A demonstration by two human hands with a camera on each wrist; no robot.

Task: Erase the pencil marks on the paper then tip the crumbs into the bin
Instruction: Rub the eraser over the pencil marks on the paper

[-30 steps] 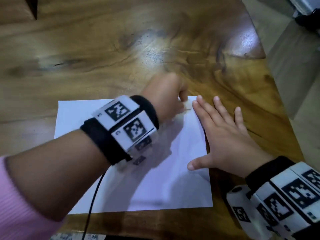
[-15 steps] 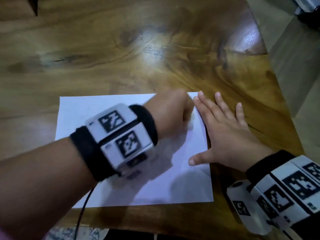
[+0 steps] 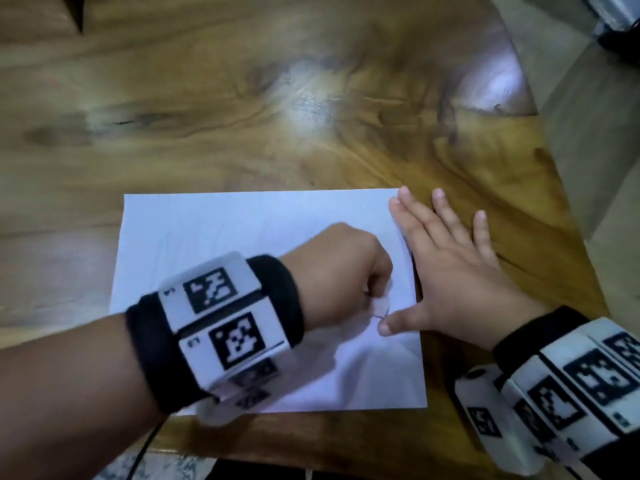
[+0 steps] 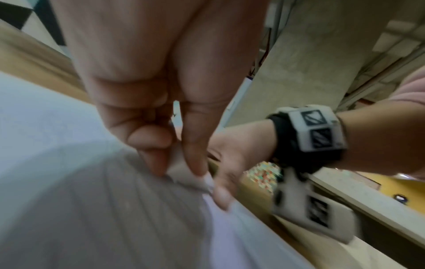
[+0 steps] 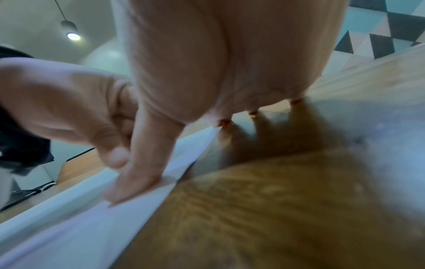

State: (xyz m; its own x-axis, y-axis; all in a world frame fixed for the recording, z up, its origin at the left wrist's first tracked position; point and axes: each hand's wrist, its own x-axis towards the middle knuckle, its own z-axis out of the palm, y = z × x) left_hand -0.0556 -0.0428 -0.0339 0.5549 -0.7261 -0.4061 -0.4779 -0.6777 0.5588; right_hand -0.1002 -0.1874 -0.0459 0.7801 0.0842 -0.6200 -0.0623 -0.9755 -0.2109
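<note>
Paper [image 3: 242, 244] lay flat on the wooden table [image 3: 311, 98], near its front edge. Left hand [image 3: 341, 271] pinched a white eraser [image 3: 381, 304] against the sheet; erasing seemed underway. Right hand [image 3: 453, 271], fingers spread flat, pinned the right edge. Next probably required more rubbing; no bin showed.

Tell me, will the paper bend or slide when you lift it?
Probably floppy: the paper is one thin sheet lying flat. It likely slides easily on the glossy table, which may be why the right hand presses its edge.
</note>
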